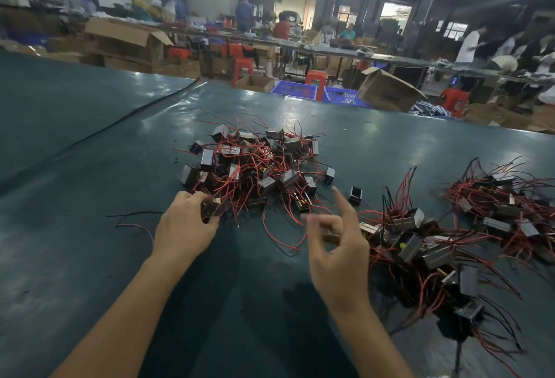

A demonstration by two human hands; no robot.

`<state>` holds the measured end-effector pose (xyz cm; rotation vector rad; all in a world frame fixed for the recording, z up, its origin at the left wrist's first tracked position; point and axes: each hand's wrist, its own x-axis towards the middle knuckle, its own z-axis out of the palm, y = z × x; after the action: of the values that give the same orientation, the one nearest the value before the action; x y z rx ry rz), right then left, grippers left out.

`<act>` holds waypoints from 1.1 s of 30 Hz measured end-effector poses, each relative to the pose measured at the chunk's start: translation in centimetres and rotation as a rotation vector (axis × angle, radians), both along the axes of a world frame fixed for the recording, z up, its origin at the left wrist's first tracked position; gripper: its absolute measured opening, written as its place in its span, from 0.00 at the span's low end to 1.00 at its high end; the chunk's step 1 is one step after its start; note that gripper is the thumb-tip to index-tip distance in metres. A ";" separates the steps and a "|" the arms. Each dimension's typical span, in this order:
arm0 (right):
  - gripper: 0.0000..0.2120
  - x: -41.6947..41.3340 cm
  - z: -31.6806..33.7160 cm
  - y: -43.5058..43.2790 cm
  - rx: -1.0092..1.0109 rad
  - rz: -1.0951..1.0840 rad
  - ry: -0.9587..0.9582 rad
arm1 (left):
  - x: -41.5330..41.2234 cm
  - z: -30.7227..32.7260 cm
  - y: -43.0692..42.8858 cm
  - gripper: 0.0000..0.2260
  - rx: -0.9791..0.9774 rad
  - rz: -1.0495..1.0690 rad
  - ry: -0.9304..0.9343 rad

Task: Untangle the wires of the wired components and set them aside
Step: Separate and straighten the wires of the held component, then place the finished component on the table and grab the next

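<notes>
- Head view: the left hand (186, 223) curls its fingers round one component (211, 208) at the near edge of the tangled pile (255, 167), just past both hands.
- The right hand (336, 245), blurred, looks loose and empty. It would do best to pinch that component's red wires (231, 197) and trace them free, not yank.
- To its right lies the set-aside heap (420, 245), and the green table (90, 167) stretches beyond.

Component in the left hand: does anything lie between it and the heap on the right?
Yes. The component in the left hand sits at the central pile's near edge. Toward the right heap lie loose red wire loops on the mat, and the open right hand hangs over that path.
</notes>
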<state>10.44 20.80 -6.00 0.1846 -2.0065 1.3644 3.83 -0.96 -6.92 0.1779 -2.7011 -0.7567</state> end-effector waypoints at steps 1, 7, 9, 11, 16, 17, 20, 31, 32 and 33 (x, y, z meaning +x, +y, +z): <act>0.24 0.0 -0.3 -0.1 0.028 0.016 -0.016 | 0.1 0.1 0.1 0.13 0.026 -0.003 0.014; 0.09 -0.2 -0.7 0.1 -0.039 0.081 -0.132 | 0.9 1.4 1.6 0.04 0.165 -0.060 0.243; 0.07 -0.2 -0.6 0.1 -0.041 0.101 -0.218 | 1.5 2.0 2.6 0.03 0.225 -0.131 0.382; 0.06 -0.1 -0.4 0.0 -0.083 0.152 -0.313 | 2.3 2.4 3.8 0.04 0.248 -0.251 0.513; 0.15 0.2 0.4 -0.9 -0.388 0.370 -0.481 | 3.7 1.6 6.3 0.08 0.176 -0.659 0.611; 0.14 0.2 0.5 -0.9 -0.431 0.380 -0.511 | 3.9 1.4 6.6 0.10 0.187 -0.712 0.583; 0.12 0.2 0.2 -1.1 -0.527 0.347 -0.613 | 3.8 0.8 6.6 0.13 0.275 -0.787 0.461; 0.07 -0.6 -0.6 0.5 -0.297 0.110 -0.560 | 2.1 0.2 4.3 0.10 0.135 -0.181 0.129; 0.07 -0.6 -0.6 0.6 -0.273 0.107 -0.552 | 2.1 0.1 4.2 0.11 0.079 -0.170 0.074; 0.07 -0.5 -0.6 0.7 -0.253 0.108 -0.547 | 2.0 0.0 4.3 0.13 0.051 -0.172 0.031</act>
<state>9.90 21.48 -6.64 -0.2237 -2.2470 1.8742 5.88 3.31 -6.94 -0.0553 -2.6941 -0.8712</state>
